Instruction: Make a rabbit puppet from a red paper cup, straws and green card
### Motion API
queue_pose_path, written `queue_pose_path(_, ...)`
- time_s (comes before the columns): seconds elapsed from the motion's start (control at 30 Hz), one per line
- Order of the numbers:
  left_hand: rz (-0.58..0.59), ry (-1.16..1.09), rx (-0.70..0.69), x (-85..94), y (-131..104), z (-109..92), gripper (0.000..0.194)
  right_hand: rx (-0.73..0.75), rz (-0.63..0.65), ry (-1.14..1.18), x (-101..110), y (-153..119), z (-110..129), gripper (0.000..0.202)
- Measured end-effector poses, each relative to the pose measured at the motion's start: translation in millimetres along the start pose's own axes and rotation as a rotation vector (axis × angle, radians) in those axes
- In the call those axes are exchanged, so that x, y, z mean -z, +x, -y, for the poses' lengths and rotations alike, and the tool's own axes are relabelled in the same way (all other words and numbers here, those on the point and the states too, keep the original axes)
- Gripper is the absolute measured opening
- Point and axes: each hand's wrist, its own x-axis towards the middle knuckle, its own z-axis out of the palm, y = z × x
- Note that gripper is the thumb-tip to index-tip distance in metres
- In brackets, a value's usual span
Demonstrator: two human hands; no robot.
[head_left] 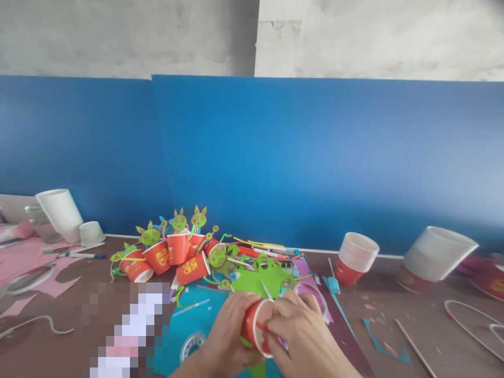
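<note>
Tilted on its side, a red paper cup is gripped in my left hand, its white rim facing right. My right hand is closed at the cup's mouth, fingers bent over the opening. A thin red strip shows beside those fingers; what they pinch is hidden. A pale pointed blade sticks up just beyond the cup, and I cannot tell whether my right hand holds it. Cut green paper and a blue sheet lie under and behind my hands. A roll of tape is left of my left hand.
Several red cups with green paper animal heads are heaped at back left. Stacked paper cups and another cup stack stand at right. A thin stick and blue scrap lie nearer. A blue panel closes the back.
</note>
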Motion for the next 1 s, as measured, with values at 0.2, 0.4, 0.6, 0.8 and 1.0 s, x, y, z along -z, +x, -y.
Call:
queue_pose_path(0.2, 0.083, 0.105, -0.020, 2.1, 3, -5, 0.076, -0.009, 0.022, 0.013, -5, 3, 4, 0.025)
queue_pose_path(0.4, 0.043, 0.089, -0.028, 0.5, -2, 2, 0.081, -0.014, 0.032, 0.070, -9, 5, 2, 0.023)
queue_pose_path(0.6, 0.025, 0.031, -0.039, 0.1, -1, 0, 0.077, -0.047, 0.087, 0.085, -12, 5, 1, 0.022)
queue_pose_path(0.8, 0.000, -0.002, -0.033, -5.7, -7, 4, 0.080, -0.024, 0.042, 0.078, -12, 7, 6, 0.022)
queue_pose_path(1.0, -0.030, 0.017, -0.043, -8.6, -11, 8, 0.083, -0.031, -0.028, 0.112, -25, 2, 7, 0.024)
